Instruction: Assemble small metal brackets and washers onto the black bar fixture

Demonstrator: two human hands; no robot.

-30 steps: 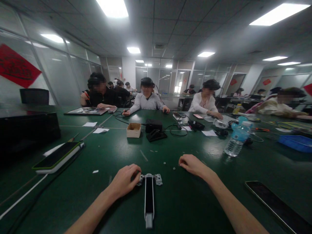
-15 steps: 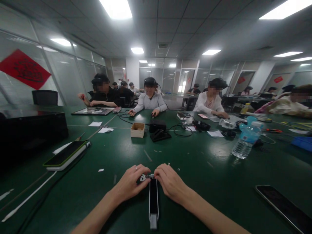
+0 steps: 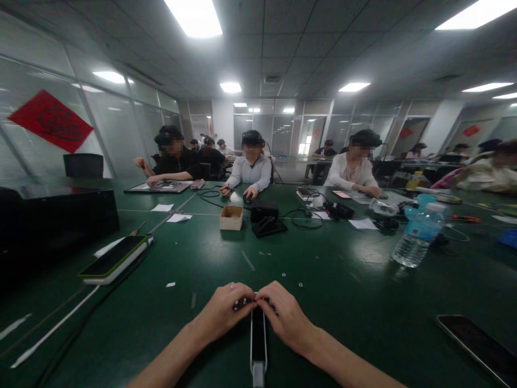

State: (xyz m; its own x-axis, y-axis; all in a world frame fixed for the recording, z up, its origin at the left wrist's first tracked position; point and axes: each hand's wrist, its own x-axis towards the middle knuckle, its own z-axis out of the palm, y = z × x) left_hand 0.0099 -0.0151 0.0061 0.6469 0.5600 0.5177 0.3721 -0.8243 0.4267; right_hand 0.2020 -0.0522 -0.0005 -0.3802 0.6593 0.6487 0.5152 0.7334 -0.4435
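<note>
My left hand (image 3: 226, 310) is closed in a pinch at the far end of a long, narrow black bar with white edges (image 3: 258, 337). A small silvery metal part (image 3: 236, 305) shows between its thumb and fingers, mostly covered. From the other side, my right hand (image 3: 286, 312) is closed too, its fingertips meeting the left ones over the same end. What the right fingers grip is hidden. The bar lies on the green table, pointing toward me, with a grey block (image 3: 258, 372) at its near end. Two tiny rings (image 3: 300, 284) lie beyond my right hand.
To the left lies a green-edged phone (image 3: 117, 261) with a white cable; another phone (image 3: 476, 347) is at right. Ahead stand a small open box (image 3: 231, 218), black devices (image 3: 266, 215) and a water bottle (image 3: 416, 240). Several people sit across the table.
My fingertips have come together over the bar's far end, covering more of the small metal part. The view has shifted slightly, so things appear a little to the right and lower.
</note>
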